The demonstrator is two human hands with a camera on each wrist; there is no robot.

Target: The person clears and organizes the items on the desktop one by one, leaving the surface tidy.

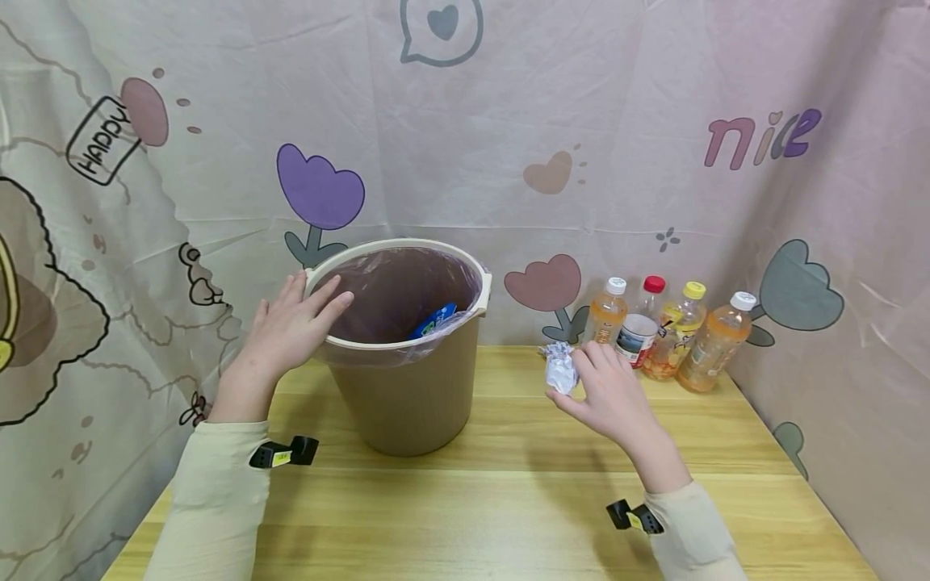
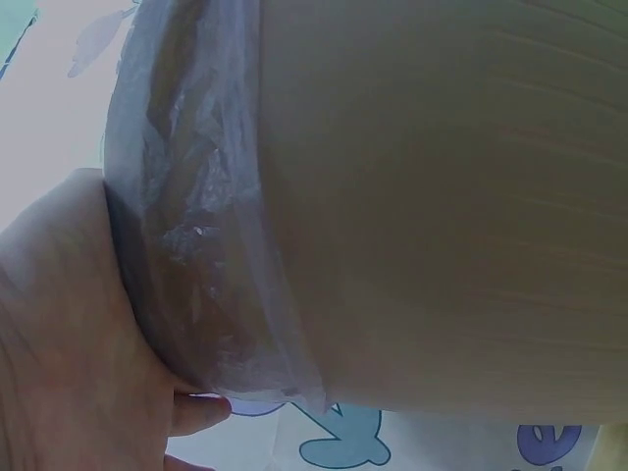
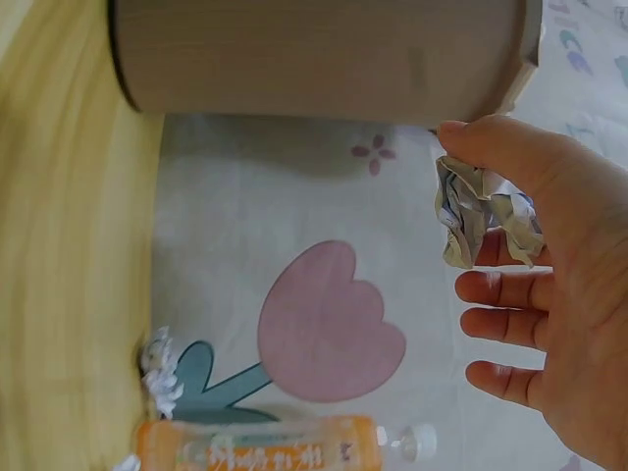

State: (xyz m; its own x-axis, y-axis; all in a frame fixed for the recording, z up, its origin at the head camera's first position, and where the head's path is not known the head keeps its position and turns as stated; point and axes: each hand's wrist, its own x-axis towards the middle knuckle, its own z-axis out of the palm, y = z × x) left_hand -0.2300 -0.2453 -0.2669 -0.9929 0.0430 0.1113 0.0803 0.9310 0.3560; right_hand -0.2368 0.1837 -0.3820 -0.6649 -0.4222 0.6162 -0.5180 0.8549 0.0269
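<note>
Left hand [image 1: 291, 327]: you rest it, unclenched, on the edge of the bin [image 1: 407, 407].
Right hand [image 1: 606, 391]: you pinch crumpled paper [image 1: 560, 373] (thumb and finger) above the table [image 1: 436, 516].
Bottles [image 1: 676, 339]: near the table's far right corner.

Crumpled white paper [image 1: 562, 376], held aloft right of the bin [image 1: 407, 407]; the bin brown, upright, lined with translucent plastic [image 2: 206, 196].

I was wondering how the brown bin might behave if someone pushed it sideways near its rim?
The bin may tip fairly readily, since it narrows downward. It is probably light for its size, as only a blue packet shows inside. The thin, see-through liner folded over its rim might slip when pressed.
</note>
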